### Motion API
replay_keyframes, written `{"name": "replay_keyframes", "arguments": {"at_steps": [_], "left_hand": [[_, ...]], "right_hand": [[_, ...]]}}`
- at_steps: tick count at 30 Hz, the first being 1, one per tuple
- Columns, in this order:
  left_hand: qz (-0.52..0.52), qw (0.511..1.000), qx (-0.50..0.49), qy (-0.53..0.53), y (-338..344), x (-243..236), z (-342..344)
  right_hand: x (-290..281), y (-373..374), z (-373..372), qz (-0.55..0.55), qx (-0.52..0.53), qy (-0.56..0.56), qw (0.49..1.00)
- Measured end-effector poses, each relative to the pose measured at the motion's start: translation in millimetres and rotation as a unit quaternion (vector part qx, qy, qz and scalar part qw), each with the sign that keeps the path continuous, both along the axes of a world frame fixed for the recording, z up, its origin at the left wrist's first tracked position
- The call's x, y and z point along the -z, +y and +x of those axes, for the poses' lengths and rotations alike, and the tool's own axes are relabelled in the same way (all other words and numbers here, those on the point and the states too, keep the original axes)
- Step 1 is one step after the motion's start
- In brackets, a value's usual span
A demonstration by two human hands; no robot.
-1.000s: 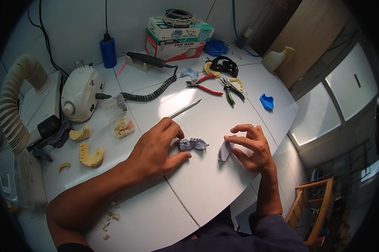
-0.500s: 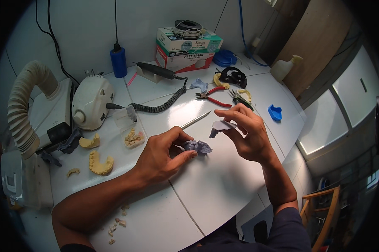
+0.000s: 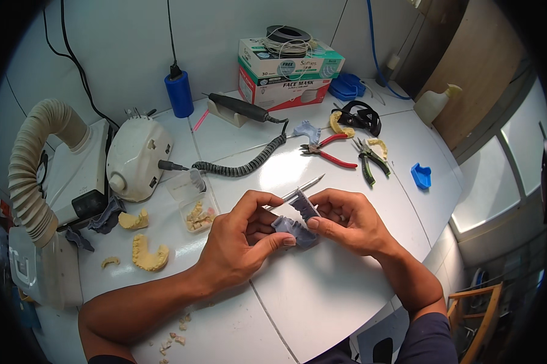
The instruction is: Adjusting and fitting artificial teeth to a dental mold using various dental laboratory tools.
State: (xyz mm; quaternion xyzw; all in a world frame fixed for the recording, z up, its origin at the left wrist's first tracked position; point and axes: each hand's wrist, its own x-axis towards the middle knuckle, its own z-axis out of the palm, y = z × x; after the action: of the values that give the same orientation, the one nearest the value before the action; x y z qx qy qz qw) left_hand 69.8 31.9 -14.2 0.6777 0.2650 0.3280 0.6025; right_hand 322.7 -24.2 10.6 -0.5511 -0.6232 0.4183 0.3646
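"What has the person got there?"

"Two dental pieces. The left hand has its thumb and curled fingers closed around a lumpy grey-violet dental cast. The right hand pinches a thin grey-violet dental model at a tilt, its toothed face toward the left."

"Are the hands together?"

"Close, but not clasped; I see a gap between the thumbs. The two pieces overlap from where I stand, so I can't tell whether they touch."

"And where's all this?"

"Over the middle of the glossy white tabletop, right in front of the person. Whether the lumpy cast rests on it, I can't make out. Just behind lies a slim, pointed silver metal tool."

"What else is about?"

"Farther back, red-handled metal cutters beside green-and-black-handled pliers. Over to the left, a clear plastic box of small tooth-coloured bits, and near it a yellow horseshoe-shaped dental cast."
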Motion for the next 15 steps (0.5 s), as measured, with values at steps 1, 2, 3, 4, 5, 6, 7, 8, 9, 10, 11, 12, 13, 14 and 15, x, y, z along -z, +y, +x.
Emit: {"name": "replay_keyframes", "arguments": {"at_steps": [1,2,3,4,5,6,7,8,9,10,11,12,13,14,15], "left_hand": [[-0.004,1.0,-0.001,0.004,1,-1,0],[-0.007,1.0,-0.003,0.009,1,-3,0],[-0.029,0.999,-0.002,0.018,1,-6,0],[-0.049,0.998,0.0,0.025,0,-9,-1],[-0.049,0.998,-0.001,0.028,0,-10,-1],[-0.047,0.999,0.006,0.024,0,-10,-2],[-0.046,0.999,0.014,0.02,0,-10,-1],[-0.047,0.999,0.014,0.022,1,-10,-1],[-0.039,0.999,0.02,0.027,1,-12,-2],[-0.031,0.999,0.025,0.033,1,-12,-2],[-0.032,0.999,0.025,0.035,1,-12,-2],[-0.036,0.998,0.024,0.035,1,-12,-2],[-0.041,0.998,0.024,0.035,1,-11,-2],[-0.041,0.998,0.024,0.035,0,-10,-3],[-0.035,0.998,0.026,0.037,0,-10,-3]], "right_hand": [[4,2,1,0.002,-0.011,0.037,0.999],[4,3,2,-0.001,-0.014,0.041,0.999],[0,3,3,-0.007,-0.023,0.034,0.999],[-6,2,3,-0.011,-0.031,0.025,0.999],[-8,2,5,-0.011,-0.032,0.027,0.999],[-10,1,7,-0.027,-0.045,0.02,0.998],[-11,1,8,-0.045,-0.058,0.012,0.997],[-12,1,7,-0.046,-0.058,0.014,0.997],[-13,2,7,-0.045,-0.061,0.006,0.997],[-13,2,7,-0.045,-0.066,-0.001,0.997],[-12,3,7,-0.045,-0.066,0.0,0.997],[-12,3,8,-0.035,-0.073,-0.009,0.997],[-12,3,8,-0.025,-0.08,-0.019,0.996],[-12,3,7,-0.026,-0.08,-0.019,0.996],[-13,2,6,-0.028,-0.076,-0.024,0.996]]}}
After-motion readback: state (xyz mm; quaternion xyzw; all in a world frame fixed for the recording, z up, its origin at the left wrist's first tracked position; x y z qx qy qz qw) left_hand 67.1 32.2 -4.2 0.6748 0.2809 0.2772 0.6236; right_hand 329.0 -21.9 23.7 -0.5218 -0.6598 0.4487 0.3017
